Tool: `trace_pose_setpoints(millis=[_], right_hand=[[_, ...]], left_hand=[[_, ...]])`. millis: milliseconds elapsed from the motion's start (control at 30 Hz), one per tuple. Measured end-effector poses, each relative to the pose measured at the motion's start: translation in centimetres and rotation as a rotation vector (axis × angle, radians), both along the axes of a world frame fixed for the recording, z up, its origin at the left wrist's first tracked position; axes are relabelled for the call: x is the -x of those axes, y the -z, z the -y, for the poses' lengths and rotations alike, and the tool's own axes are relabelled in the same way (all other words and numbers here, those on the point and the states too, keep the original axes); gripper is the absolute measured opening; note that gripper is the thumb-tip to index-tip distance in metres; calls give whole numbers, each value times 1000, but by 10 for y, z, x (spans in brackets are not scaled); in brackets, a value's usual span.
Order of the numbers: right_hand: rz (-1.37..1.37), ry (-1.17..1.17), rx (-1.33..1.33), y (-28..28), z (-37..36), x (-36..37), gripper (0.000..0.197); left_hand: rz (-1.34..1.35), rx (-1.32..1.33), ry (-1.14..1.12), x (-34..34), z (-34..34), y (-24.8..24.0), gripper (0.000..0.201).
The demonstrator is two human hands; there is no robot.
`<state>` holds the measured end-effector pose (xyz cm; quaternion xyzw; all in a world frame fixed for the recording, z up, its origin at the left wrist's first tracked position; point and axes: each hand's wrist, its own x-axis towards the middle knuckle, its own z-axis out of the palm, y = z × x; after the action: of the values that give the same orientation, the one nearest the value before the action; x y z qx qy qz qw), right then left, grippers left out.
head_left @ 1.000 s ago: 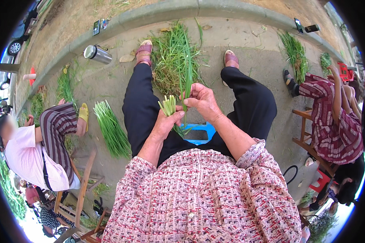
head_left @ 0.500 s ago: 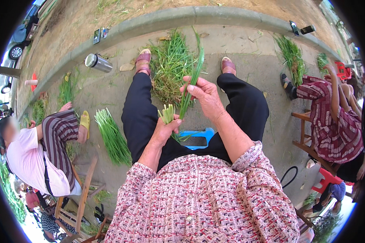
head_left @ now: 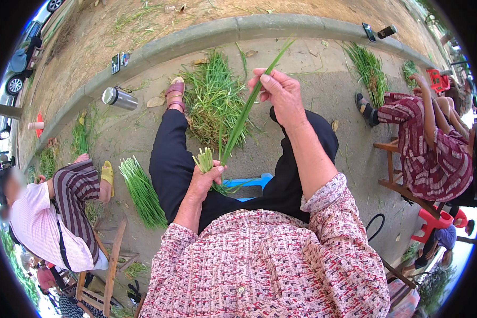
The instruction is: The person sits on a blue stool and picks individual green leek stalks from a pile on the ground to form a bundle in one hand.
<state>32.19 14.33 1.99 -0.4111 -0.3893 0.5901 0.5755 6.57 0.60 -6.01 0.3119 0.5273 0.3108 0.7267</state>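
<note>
A small bunch of garlic chives (head_left: 203, 159), cut ends upward, is gripped in my left hand (head_left: 200, 184) above my lap. My right hand (head_left: 284, 96) is raised farther out to the right, pinching long flat green chive leaves (head_left: 240, 124). These leaves slant from the right fingers down to the left hand's thumb, where their lower ends meet the bunch. Beyond my hands, a loose, tangled chive pile (head_left: 209, 95) lies on the ground between my feet. Left of my left leg rests a tidy bundle of chives (head_left: 142, 193), pale ends pointing away from me.
A blue plastic stool (head_left: 255, 182) shows between my thighs. A steel flask (head_left: 121, 98) stands near the concrete curb (head_left: 281, 27). One person (head_left: 58, 212) sits at left; another (head_left: 424, 143) sits at right beside more chives (head_left: 369, 69).
My right hand has moved up and away from my left, drawing the leaves into a longer, straighter slant. My left hand, still holding the bunch, has shifted slightly left and nearer.
</note>
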Motion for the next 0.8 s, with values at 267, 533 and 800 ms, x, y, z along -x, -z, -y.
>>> trace_pose_setpoints(millis=[267, 533, 800], right_hand=[[-20, 26, 40, 0, -18, -20, 18], [-103, 83, 122, 3, -25, -29, 16], [26, 144, 97, 12, -27, -36, 17]], left_hand=[[-19, -8, -8, 1, 1, -4, 21], [-39, -20, -36, 1, 2, -8, 19], [-45, -14, -18, 2, 3, -9, 17]])
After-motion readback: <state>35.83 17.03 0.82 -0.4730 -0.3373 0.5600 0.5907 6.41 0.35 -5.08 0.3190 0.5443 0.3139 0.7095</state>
